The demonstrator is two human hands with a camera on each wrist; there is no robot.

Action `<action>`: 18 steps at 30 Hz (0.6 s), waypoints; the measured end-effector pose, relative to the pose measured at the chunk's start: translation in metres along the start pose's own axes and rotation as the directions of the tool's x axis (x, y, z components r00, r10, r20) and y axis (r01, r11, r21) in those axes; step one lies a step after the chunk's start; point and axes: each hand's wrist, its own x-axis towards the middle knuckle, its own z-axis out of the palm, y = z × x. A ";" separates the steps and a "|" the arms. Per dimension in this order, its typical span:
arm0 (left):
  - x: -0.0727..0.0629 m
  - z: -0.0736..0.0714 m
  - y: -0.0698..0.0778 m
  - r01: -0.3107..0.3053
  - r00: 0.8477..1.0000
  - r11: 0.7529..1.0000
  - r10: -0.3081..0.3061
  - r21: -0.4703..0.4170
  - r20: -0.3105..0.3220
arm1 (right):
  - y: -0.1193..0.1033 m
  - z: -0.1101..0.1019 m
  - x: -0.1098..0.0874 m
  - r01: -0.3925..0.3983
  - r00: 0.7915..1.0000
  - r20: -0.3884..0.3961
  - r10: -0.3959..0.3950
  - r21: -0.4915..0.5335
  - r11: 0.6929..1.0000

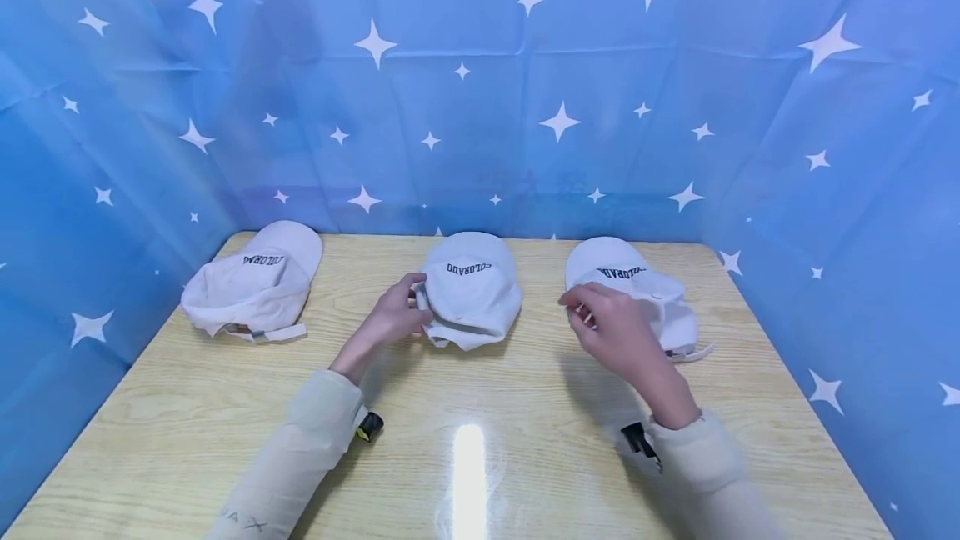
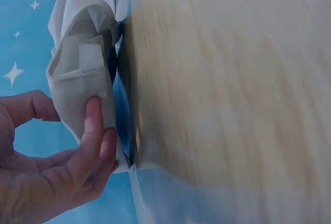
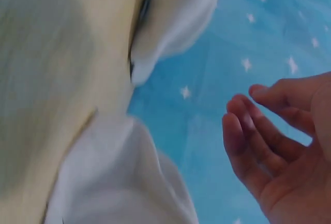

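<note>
Three white caps lie in a row on the table, each with dark lettering on the front. At the left edge of the middle cap [image 1: 468, 290], my left hand [image 1: 393, 311] grips its side between thumb and fingers. In the left wrist view, fingertips lie against the white cloth of that cap [image 2: 72, 87], below its rear opening. My right hand [image 1: 611, 323] hovers in front of the right cap [image 1: 663, 298], partly covering it. Its fingers are loosely curled towards the thumb and hold nothing, as the right wrist view shows.
The left cap [image 1: 255, 282] sits near the table's far left corner, its strap towards me. Blue cloth [image 1: 480, 107] with white stars hangs behind and on both sides of the wooden table [image 1: 420, 457]. A light reflection shows on the tabletop.
</note>
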 end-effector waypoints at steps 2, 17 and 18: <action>0.000 0.005 0.004 -0.007 1.000 1.000 0.007 0.002 -0.008 | -0.008 0.008 0.001 0.017 0.999 0.045 -0.017 0.010 1.000; -0.006 0.031 0.027 -0.067 0.994 0.997 0.069 0.031 -0.083 | -0.043 0.048 0.003 0.072 0.983 0.170 -0.065 -0.032 0.997; -0.007 0.032 0.027 -0.076 0.994 0.997 0.078 0.031 -0.082 | -0.044 0.049 0.002 0.078 0.983 0.172 -0.069 -0.047 0.996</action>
